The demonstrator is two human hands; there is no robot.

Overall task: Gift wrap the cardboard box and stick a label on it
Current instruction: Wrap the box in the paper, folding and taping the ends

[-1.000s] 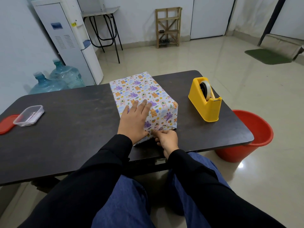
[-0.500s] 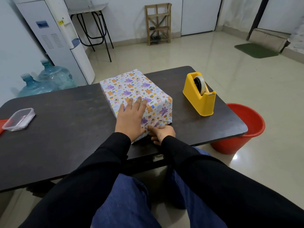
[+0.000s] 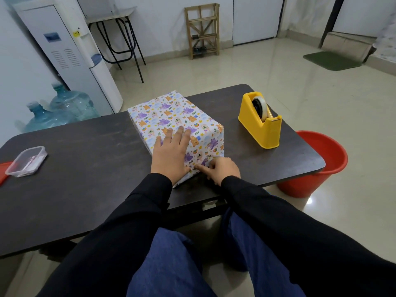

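Red lid [image 3: 3, 174] (left edge) is cut off.

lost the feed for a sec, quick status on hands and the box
Left hand flat on top of wrapped box. Right hand pressing paper at near end. Tape dispenser clear to the right.

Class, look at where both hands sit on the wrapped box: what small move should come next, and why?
Probably keep the left hand flat on the wrapped box and reach the right hand to the yellow tape dispenser. The right forefinger is pressing the folded paper at the near end, and no tape is visible there.
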